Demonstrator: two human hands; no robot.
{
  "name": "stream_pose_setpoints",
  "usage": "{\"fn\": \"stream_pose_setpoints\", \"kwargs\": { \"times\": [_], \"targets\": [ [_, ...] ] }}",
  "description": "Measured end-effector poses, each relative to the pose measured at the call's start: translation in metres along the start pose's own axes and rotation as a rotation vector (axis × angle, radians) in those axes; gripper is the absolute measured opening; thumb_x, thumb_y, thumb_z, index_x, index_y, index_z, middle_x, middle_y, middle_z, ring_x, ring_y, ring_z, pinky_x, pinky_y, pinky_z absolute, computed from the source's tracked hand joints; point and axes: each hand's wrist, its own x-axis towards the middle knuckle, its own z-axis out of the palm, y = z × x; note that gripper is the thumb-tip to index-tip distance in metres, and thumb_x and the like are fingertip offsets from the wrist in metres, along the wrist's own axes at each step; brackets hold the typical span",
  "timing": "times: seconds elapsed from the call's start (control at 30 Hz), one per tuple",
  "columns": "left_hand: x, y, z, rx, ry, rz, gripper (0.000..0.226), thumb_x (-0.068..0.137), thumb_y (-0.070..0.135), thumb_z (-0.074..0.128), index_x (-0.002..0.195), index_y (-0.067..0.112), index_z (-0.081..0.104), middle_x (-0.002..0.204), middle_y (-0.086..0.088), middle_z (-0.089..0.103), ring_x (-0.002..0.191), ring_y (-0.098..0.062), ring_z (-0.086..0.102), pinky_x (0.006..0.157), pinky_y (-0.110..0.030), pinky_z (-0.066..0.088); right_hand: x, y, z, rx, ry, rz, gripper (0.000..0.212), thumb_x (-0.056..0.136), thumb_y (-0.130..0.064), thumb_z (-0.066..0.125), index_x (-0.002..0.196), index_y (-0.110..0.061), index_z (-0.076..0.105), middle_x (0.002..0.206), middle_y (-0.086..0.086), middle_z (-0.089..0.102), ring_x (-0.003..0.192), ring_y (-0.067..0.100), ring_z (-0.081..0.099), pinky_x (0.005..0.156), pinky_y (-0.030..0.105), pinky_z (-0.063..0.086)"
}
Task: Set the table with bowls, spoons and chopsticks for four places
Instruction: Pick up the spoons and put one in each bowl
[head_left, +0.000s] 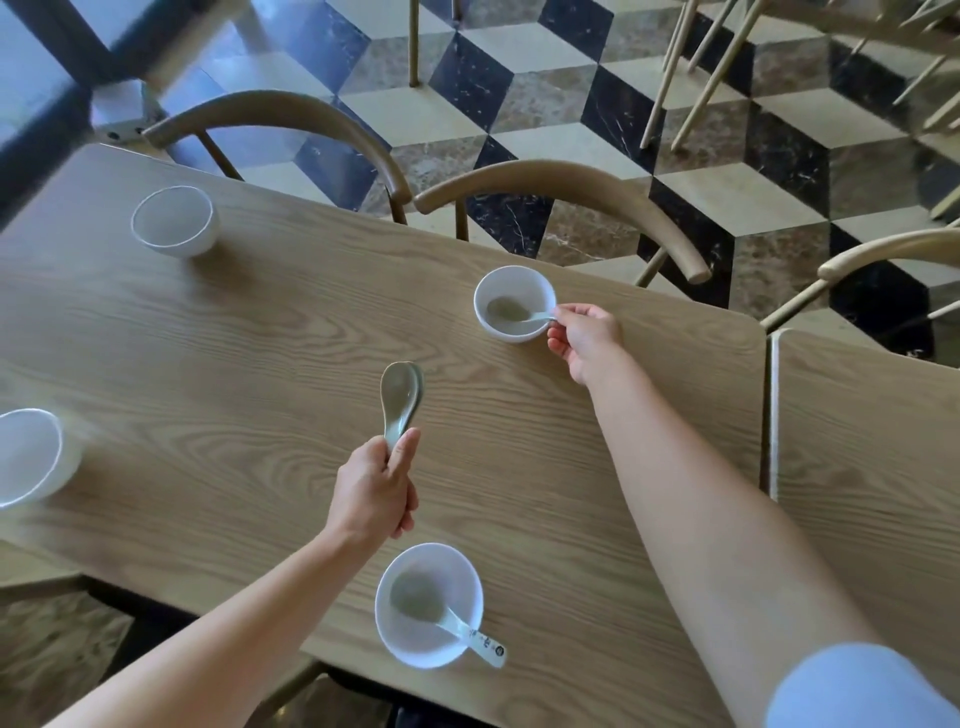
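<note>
Several white bowls stand on the wooden table (260, 364). My right hand (584, 340) pinches the handle of a grey-green spoon (511, 312) whose scoop lies in the far right bowl (537, 283). My left hand (374, 491) grips two stacked spoons (401, 397) upright above the table's middle. The near bowl (428, 639) holds a spoon (441, 613) with its handle over the rim. The far left bowl (174, 221) and the left-edge bowl (28, 454) hold nothing. No chopsticks are in view.
Two curved-back wooden chairs (561, 182) stand at the table's far side, a third (883, 249) at the right. A second table (872, 441) abuts on the right. Beyond is a cube-patterned tiled floor (571, 78).
</note>
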Motion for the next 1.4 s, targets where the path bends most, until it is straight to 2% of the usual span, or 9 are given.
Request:
{"fn": "stream_pose_setpoints", "kwargs": {
  "times": [0.07, 0.23, 0.43, 0.57, 0.77, 0.97, 1.13, 1.27, 1.4],
  "targets": [
    [-0.002, -0.003, -0.005, -0.001, 0.005, 0.008, 0.045, 0.101, 0.048, 0.051, 0.076, 0.011, 0.047, 0.046, -0.002, 0.061, 0.030, -0.016, 0.051, 0.031, -0.021, 0.034, -0.004, -0.002, -0.004, 0.050, 0.015, 0.006, 0.013, 0.092, 0.001, 0.063, 0.099, -0.009, 0.059, 0.086, 0.014, 0.065, 0.059, 0.016, 0.056, 0.052, 0.027, 0.051],
    [-0.014, -0.012, -0.010, 0.011, -0.016, 0.027, 0.047, 0.101, 0.048, 0.050, 0.075, 0.009, 0.047, 0.045, -0.001, 0.061, 0.030, -0.017, 0.050, 0.031, -0.020, 0.034, -0.032, 0.003, -0.023, 0.032, 0.013, 0.034, 0.061, 0.091, 0.007, 0.057, 0.146, -0.007, 0.036, 0.112, 0.019, 0.057, 0.068, 0.022, 0.059, 0.060, 0.031, 0.053],
    [-0.043, -0.023, -0.019, 0.015, -0.114, 0.072, 0.049, 0.102, 0.049, 0.047, 0.074, 0.009, 0.045, 0.041, -0.002, 0.058, 0.028, -0.016, 0.044, 0.033, -0.018, 0.033, -0.115, 0.037, -0.045, 0.054, -0.021, 0.020, 0.019, 0.091, 0.005, 0.052, 0.102, -0.008, 0.061, 0.083, 0.010, 0.063, 0.057, 0.019, 0.058, 0.049, 0.026, 0.046],
    [-0.067, -0.037, -0.031, -0.005, -0.164, 0.106, 0.047, 0.102, 0.050, 0.046, 0.074, 0.012, 0.041, 0.037, 0.002, 0.051, 0.028, -0.013, 0.040, 0.035, -0.020, 0.033, -0.186, 0.072, -0.043, 0.026, -0.069, -0.008, 0.020, 0.093, 0.003, 0.049, 0.086, -0.010, 0.062, 0.073, 0.007, 0.063, 0.051, 0.016, 0.051, 0.044, 0.022, 0.035],
    [-0.111, -0.069, -0.065, -0.015, -0.191, 0.130, 0.050, 0.100, 0.054, 0.047, 0.073, 0.013, 0.043, 0.062, -0.003, 0.046, 0.056, -0.023, 0.042, 0.052, -0.033, 0.034, -0.311, 0.141, -0.025, -0.041, -0.165, -0.024, 0.014, 0.093, -0.002, 0.054, 0.089, -0.007, 0.066, 0.074, 0.008, 0.064, 0.051, 0.015, 0.047, 0.045, 0.025, 0.030],
    [-0.170, -0.117, -0.135, -0.127, -0.320, 0.216, 0.044, 0.102, 0.044, 0.044, 0.068, 0.017, 0.050, 0.046, 0.012, 0.049, 0.043, -0.009, 0.042, 0.043, -0.029, 0.033, -0.433, 0.225, 0.017, -0.136, -0.340, -0.035, 0.015, 0.097, -0.021, 0.060, 0.098, -0.010, 0.069, 0.079, 0.001, 0.069, 0.058, 0.012, 0.051, 0.052, 0.025, 0.035],
    [-0.214, -0.166, -0.212, -0.054, -0.337, 0.239, 0.028, 0.077, 0.037, 0.035, 0.071, 0.014, 0.048, 0.061, 0.000, 0.045, 0.059, -0.021, 0.039, 0.056, -0.035, 0.031, -0.507, 0.281, 0.062, -0.155, -0.328, -0.061, 0.012, 0.095, -0.025, 0.064, 0.093, -0.013, 0.069, 0.077, -0.002, 0.065, 0.054, 0.010, 0.048, 0.048, 0.023, 0.033],
    [-0.238, -0.200, -0.263, -0.224, -0.441, 0.138, 0.026, 0.097, 0.027, 0.042, 0.077, 0.010, 0.048, 0.047, 0.004, 0.039, 0.039, -0.012, 0.031, 0.039, -0.022, 0.023, -0.549, 0.309, 0.102, -0.159, -0.310, -0.064, 0.010, 0.093, -0.021, 0.065, 0.087, -0.014, 0.068, 0.068, -0.001, 0.060, 0.048, 0.009, 0.044, 0.045, 0.021, 0.031],
    [-0.248, -0.223, -0.301, -0.151, -0.489, 0.149, 0.024, 0.106, 0.023, 0.041, 0.087, 0.011, 0.048, 0.054, 0.002, 0.049, 0.042, -0.012, 0.039, 0.040, -0.024, 0.030, -0.582, 0.323, 0.136, -0.193, -0.315, -0.087, 0.021, 0.093, -0.021, 0.066, 0.101, -0.002, 0.070, 0.059, -0.003, 0.063, 0.048, 0.010, 0.055, 0.063, 0.035, 0.038]
  ]
}}
